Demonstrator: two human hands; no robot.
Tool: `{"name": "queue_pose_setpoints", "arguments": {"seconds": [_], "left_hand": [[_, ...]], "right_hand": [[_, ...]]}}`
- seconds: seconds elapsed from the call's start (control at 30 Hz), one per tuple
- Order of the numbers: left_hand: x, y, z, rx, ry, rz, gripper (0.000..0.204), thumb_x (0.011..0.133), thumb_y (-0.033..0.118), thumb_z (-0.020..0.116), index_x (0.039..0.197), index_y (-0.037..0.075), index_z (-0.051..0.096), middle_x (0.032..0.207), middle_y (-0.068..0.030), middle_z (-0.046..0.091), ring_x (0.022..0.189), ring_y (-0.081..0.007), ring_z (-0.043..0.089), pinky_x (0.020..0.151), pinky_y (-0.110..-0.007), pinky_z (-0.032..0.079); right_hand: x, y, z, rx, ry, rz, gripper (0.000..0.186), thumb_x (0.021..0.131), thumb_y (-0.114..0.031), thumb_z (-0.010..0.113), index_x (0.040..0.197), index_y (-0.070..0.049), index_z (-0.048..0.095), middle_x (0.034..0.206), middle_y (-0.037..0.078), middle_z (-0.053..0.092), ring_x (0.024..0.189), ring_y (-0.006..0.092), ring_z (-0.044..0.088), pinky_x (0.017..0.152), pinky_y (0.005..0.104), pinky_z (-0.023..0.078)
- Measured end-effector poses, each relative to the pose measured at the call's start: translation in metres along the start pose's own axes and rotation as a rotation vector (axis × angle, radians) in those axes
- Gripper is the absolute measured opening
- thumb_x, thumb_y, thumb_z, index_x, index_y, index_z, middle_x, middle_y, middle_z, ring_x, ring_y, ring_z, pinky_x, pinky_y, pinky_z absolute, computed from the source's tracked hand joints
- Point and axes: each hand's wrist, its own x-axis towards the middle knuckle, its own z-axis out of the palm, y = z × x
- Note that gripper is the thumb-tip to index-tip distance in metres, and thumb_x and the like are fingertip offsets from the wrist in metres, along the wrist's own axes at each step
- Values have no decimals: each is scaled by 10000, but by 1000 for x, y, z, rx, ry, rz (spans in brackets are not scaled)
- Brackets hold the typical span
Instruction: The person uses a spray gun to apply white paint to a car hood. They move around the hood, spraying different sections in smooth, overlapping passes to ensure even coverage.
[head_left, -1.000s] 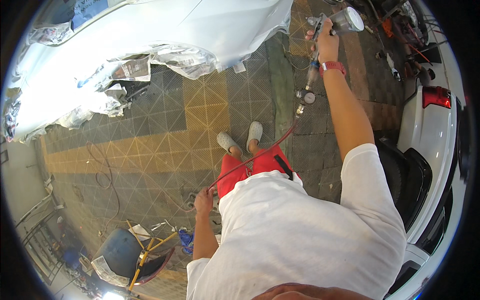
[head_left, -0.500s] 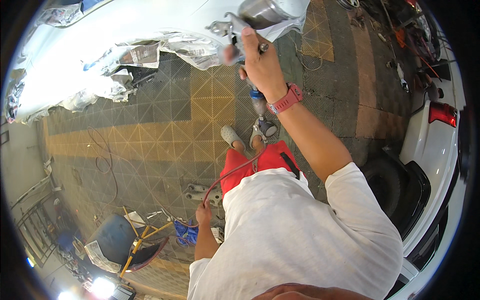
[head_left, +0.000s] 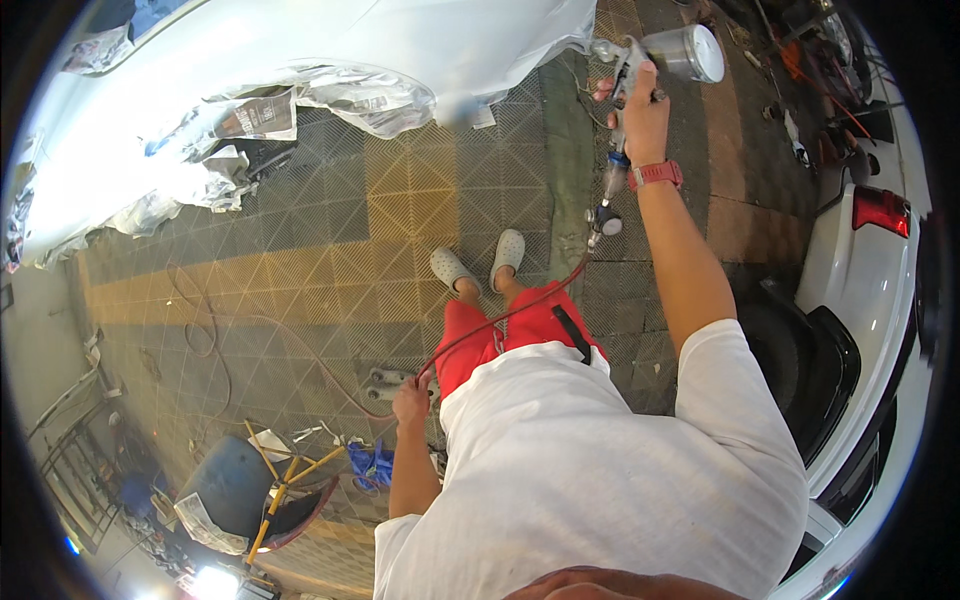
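My right hand (head_left: pixel 648 125) is wrapped round the grip of a spray gun, out ahead and to the right. The gun's metal paint cup (head_left: pixel 678 53) with its pale lid tilts to the right, and its nozzle (head_left: pixel 603 49) points left toward a white car body (head_left: pixel 450 45). Below the grip hang a blue-collared fitting and a round pressure gauge (head_left: pixel 609 225). From there a red air hose (head_left: pixel 480 328) runs across my shorts to my left hand (head_left: pixel 410 402), low at my left side, with its fingers closed round the hose.
Crumpled newspaper (head_left: pixel 262 116) masks the car body's lower edge. Hose loops (head_left: pixel 205 340) lie on the tiled floor. Behind me at left, a yellow stand (head_left: pixel 285 480) holds a dark curved panel beside a blue bag (head_left: pixel 370 463). A white vehicle (head_left: pixel 850 270) with a red tail light stands close on my right.
My right hand has carried the spray gun to the right, past the car body's end, and its cup has turned. My left hand keeps hold of the hose, shifting only slightly.
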Motion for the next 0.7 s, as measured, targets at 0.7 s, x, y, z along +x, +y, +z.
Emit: {"name": "queue_pose_setpoints", "arguments": {"seconds": [0.7], "left_hand": [[-48,-78,41,-127,-21,-346,655,1007,659,453,1166,81,717,997,-224,729,1002,-454,685,860,-548,516]], "right_hand": [[-136,13,191,-130,-403,-262,451,1085,-367,522,1243,29,667,804,68,731,705,125,651,688,310,546]]}}
